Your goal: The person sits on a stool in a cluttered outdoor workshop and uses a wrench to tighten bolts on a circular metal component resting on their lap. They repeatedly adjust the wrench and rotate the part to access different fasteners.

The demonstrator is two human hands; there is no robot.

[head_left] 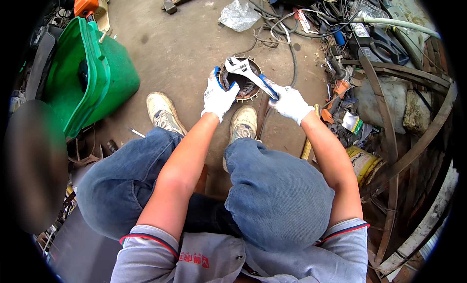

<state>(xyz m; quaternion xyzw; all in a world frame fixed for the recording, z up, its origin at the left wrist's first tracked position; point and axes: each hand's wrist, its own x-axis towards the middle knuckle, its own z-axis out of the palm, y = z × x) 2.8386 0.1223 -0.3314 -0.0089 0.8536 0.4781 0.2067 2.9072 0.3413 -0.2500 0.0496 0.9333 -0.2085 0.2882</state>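
In the head view, my left hand (pixel 219 96), in a white glove with blue on the finger edges, grips the left side of a round, dark, ring-shaped metal part (pixel 243 93) with many small prongs round its rim. My right hand (pixel 287 100), also gloved, is closed on the handle of a silver adjustable wrench (pixel 248 74). The wrench lies diagonally over the part, its jaw at the upper left. Whether it touches the part is not clear. My shoes stand just below and left of the part.
A green bin (pixel 119 79) stands at left. A hammer (pixel 170 5), crumpled plastic (pixel 238 15) and cables (pixel 294 49) lie beyond my hands. Orange-handled tools (pixel 340 88), curved strips (pixel 421 132) and a yellow bucket (pixel 362 164) crowd the right side.
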